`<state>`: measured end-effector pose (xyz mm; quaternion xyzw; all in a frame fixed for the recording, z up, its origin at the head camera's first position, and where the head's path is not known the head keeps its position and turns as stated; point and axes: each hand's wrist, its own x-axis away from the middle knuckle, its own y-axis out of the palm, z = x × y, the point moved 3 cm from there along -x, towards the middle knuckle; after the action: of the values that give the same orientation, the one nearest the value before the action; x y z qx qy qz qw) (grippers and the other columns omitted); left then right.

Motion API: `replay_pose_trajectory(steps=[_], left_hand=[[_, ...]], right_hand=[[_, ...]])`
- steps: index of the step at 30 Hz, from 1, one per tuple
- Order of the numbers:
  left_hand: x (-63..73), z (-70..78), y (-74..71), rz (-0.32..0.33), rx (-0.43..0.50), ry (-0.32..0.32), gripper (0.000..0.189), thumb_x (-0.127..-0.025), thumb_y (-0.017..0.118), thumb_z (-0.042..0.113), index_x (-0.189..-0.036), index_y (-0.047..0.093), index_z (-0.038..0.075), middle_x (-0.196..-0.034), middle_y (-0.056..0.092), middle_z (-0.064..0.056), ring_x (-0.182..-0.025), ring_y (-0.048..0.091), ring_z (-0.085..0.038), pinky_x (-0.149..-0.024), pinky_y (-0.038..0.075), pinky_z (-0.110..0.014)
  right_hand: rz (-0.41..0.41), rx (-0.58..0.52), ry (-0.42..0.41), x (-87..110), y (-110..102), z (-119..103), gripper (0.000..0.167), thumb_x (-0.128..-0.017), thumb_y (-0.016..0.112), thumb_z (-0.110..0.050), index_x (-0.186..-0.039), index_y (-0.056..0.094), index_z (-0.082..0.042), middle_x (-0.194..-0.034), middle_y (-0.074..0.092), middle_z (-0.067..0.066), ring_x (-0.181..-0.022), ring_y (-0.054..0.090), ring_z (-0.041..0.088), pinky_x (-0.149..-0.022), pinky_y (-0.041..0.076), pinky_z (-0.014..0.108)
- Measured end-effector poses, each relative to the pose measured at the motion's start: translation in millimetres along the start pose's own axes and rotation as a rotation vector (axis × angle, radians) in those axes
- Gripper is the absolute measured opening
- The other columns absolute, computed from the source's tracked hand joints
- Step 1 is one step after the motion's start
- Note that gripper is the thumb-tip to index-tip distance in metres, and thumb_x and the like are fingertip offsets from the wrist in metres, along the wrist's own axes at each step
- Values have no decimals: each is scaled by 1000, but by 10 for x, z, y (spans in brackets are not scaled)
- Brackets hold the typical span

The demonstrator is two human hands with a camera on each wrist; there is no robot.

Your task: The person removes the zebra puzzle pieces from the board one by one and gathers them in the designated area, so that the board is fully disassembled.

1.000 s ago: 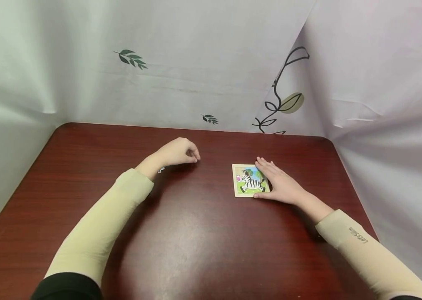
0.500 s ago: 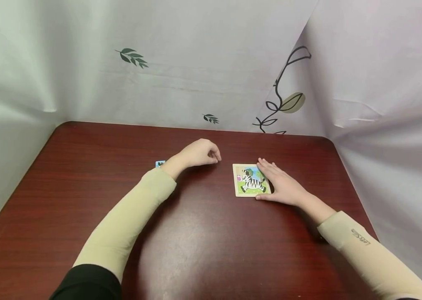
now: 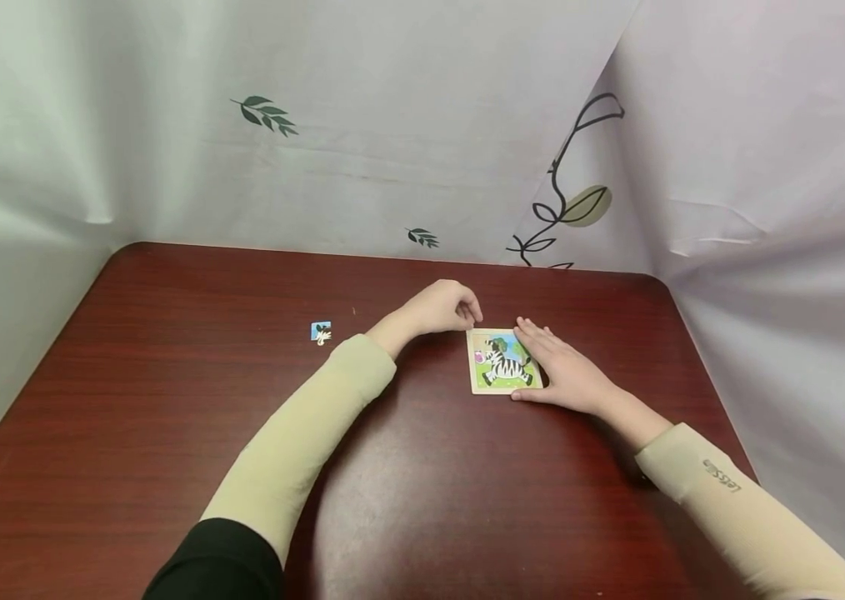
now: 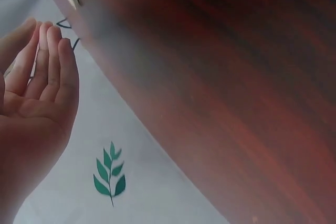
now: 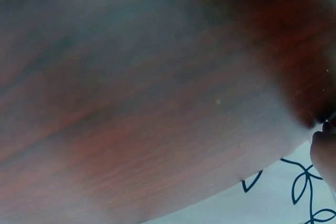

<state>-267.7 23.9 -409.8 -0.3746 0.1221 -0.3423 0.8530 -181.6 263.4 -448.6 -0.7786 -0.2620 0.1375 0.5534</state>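
- Left hand [image 3: 441, 307] by zebra puzzle's [image 3: 499, 373] far-left corner; fingers curled, can't tell if holding anything.
- Right hand [image 3: 568, 371] spread wide, zebra puzzle's right side; best kept bracing.

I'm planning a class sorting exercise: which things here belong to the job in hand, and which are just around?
Likely part of the job:
zebra jigsaw puzzle
loose jigsaw piece
left hand
right hand, touching the zebra jigsaw puzzle

Just surroundings:
wood-grain table
leaf-printed cloth
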Motion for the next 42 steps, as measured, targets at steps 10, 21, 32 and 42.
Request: replay_pose_trajectory(steps=[10, 21, 32, 42], left_hand=[[-149, 91, 223, -63, -21, -29, 13, -96, 72, 4, -106, 81, 4, -104, 80, -10, -95, 73, -19, -86, 58, -26], [-211, 133, 300, -23, -74, -53, 10, -94, 75, 7, -99, 83, 7, -100, 81, -7, -91, 74, -17, -82, 58, -25], [-205, 110, 348, 25, -51, -119, 9, -93, 80, 12, -100, 84, 8, -97, 81, -5, -88, 73, -15, -79, 57, -24], [-213, 128, 410, 59, -92, -176, 12, -88, 84, 16, -98, 82, 11, -94, 79, -1, -85, 71, -12, -78, 57, -25]], right_hand=[[4, -2, -2, 1, 9, 7, 113, -85, 86, -53, -166, 28, 0, -177, 22, 17, -165, 21, 35, -133, 20, 55], [-1, 0, 3, -7, 3, 6, 113, -84, 85, -54, -166, 28, -2, -177, 22, 15, -165, 21, 34, -133, 20, 54], [-4, 4, 5, -4, 5, 11, 113, -85, 85, -53, -167, 27, -2, -177, 21, 15, -165, 21, 33, -133, 21, 54], [-9, 0, 9, -10, 12, 12, 113, -85, 85, -53, -167, 27, -2, -178, 21, 14, -165, 20, 32, -133, 20, 54]])
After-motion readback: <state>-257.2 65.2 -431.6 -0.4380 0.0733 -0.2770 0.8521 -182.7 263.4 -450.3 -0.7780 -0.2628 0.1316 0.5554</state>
